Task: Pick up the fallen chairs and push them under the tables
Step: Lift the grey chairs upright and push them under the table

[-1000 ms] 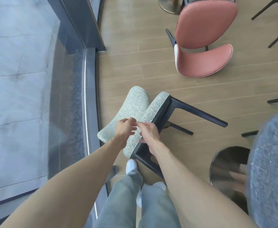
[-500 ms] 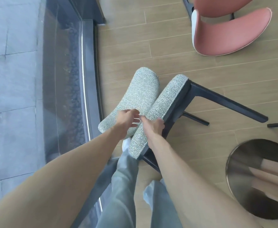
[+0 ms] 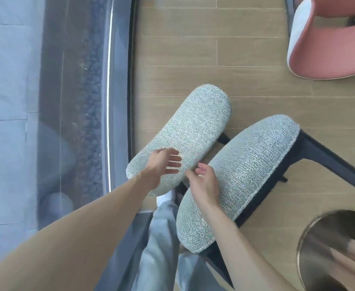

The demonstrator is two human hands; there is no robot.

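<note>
The grey chair [image 3: 225, 164] lay tipped at centre. Both hands, left [image 3: 162, 164] and right [image 3: 204, 183], hovered spread, gripping nothing. Its legs might catch the table base [image 3: 319, 238] at four o'clock.

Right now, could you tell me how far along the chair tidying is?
Nothing looks finished. The grey fabric chair lies on its side on the wooden floor. In hand: the left hand is spread over its backrest and the right hand rests against its seat, neither gripping yet. Left: standing it up and pushing it under a table, then the pink chair, whose state cannot be judged here.
</note>
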